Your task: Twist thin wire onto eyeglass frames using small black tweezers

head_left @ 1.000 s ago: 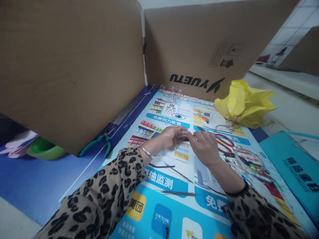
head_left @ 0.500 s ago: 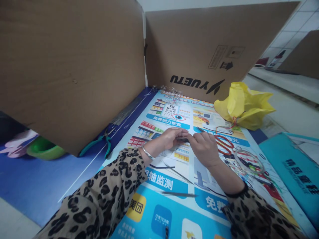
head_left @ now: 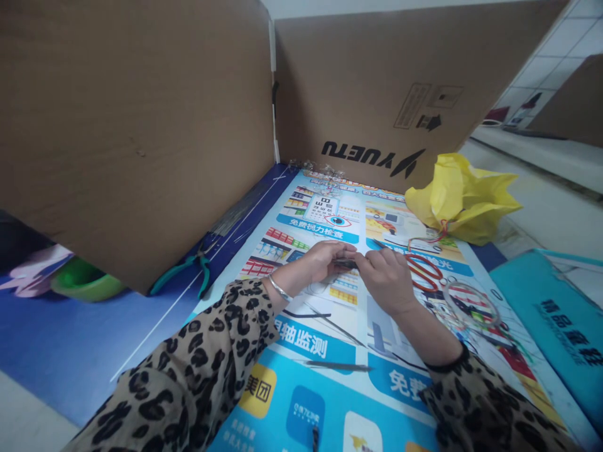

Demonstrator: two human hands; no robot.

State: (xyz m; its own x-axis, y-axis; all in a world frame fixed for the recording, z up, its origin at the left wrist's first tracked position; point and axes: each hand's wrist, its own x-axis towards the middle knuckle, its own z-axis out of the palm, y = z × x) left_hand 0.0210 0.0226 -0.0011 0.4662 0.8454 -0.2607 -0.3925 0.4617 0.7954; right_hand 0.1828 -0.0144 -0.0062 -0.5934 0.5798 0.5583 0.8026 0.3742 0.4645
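Note:
Both hands meet over the middle of a printed poster (head_left: 325, 402). My left hand (head_left: 326, 260) is closed around a small dark, slim piece (head_left: 346, 263), whose kind I cannot make out. My right hand (head_left: 387, 276) pinches at the right end of that piece, its fingertips touching those of the left. Thin clear wire or thread (head_left: 319, 289) seems to loop below the left hand. A slim grey metal tool, like tweezers (head_left: 338, 365), lies on the poster nearer to me. Dark thin strips (head_left: 306, 314) rest just below the left wrist.
Cardboard panels (head_left: 367, 81) stand behind and at the left. Red-handled scissors (head_left: 425, 274), a clear ring-shaped coil (head_left: 471, 304), a yellow crumpled bag (head_left: 464, 201) and a teal box (head_left: 556, 326) lie right. Teal-handled pliers (head_left: 181, 273) and a green bowl (head_left: 87, 280) are left.
Almost nothing differs. The hands stay together on the dark piece, with only a very slight shift of the fingers.

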